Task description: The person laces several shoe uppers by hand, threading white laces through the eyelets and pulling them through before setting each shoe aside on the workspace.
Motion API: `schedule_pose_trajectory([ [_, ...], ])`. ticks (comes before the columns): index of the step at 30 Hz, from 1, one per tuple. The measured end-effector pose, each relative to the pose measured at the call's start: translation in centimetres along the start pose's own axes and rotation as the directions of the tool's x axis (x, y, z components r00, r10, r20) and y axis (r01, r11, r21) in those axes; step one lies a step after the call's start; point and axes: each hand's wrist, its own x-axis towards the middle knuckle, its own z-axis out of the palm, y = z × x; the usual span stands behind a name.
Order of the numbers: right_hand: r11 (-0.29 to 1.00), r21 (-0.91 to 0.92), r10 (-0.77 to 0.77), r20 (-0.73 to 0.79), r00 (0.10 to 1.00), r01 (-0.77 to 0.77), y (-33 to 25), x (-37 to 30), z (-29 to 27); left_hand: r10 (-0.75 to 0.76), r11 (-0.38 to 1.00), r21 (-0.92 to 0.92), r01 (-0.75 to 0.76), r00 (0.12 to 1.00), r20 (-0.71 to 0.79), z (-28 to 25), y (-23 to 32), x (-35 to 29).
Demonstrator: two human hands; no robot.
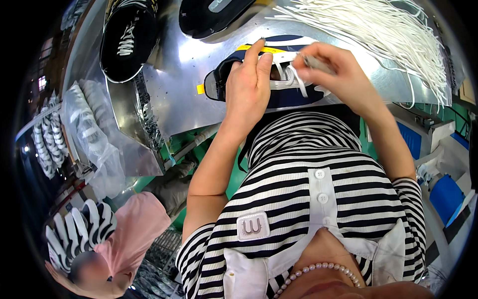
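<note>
A dark navy sneaker (293,98) with white trim lies sideways on the metal table in front of me. White shoelace (291,74) is partly threaded through its eyelets, and a loose end hangs over the near side. My left hand (247,87) grips the sneaker near its collar, thumb and forefinger pointing away from me beside a yellow strip (271,49). Above the eyelets, my right hand (341,72) is closed in a pinch on the lace. A greyish slim piece also shows between its fingers, too blurred to name.
A big heap of white laces (371,35) covers the table's far right. Two black shoes, one at far left (127,45) and one at far middle (206,17), stand beyond the sneaker. Bagged striped pieces (92,124) hang left; a person in a pink sleeve (137,226) is lower left.
</note>
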Motion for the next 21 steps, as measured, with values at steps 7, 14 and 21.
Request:
schedule_pose_trajectory([
  [7, 0.955, -0.265, -0.192, -0.195, 0.962, 0.137, 3.0, 2.8, 0.7, -0.012, 0.994, 0.109, 0.015, 1.000, -0.029, 0.7, 0.4, -0.1],
  [14, 0.894, -0.439, -0.192, -0.195, 0.962, 0.090, 3.0, 1.3, 0.6, -0.021, 0.997, 0.072, 0.028, 0.995, -0.101, 1.4, -0.2, -0.4],
  [21, 0.813, -0.577, -0.191, -0.141, 0.971, 0.076, 2.2, -0.8, 0.2, -0.027, 1.000, 0.003, 0.028, 0.996, -0.081, 1.5, -0.2, -0.3],
])
